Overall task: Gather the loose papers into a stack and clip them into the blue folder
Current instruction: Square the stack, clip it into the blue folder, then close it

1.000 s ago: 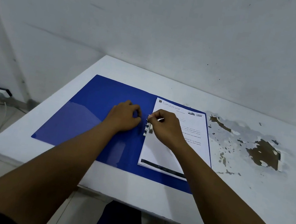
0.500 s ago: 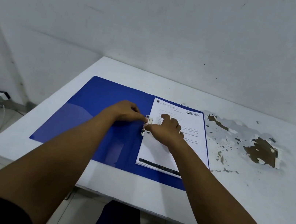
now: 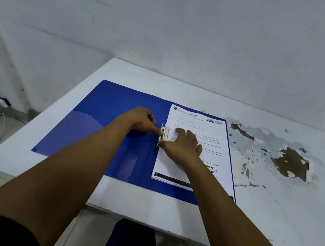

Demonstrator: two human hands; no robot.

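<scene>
Now pressing the clip [image 3: 164, 131], lying up-frame between the hands, with one left hand [image 3: 140, 119] fingertip, flattening papers [image 3: 212, 149] under spread right hand [image 3: 185, 147].

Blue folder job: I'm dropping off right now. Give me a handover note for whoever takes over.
Left hand: fingertip on the clip; press or pinch, cannot tell.
Right hand: flat on the papers, thumb by the clip's near end.
Folder: open on the table, papers stacked on its right half, clip at their left edge.
Done: papers gathered and placed.
Left: lock the clip; whether it already holds cannot be told.
</scene>
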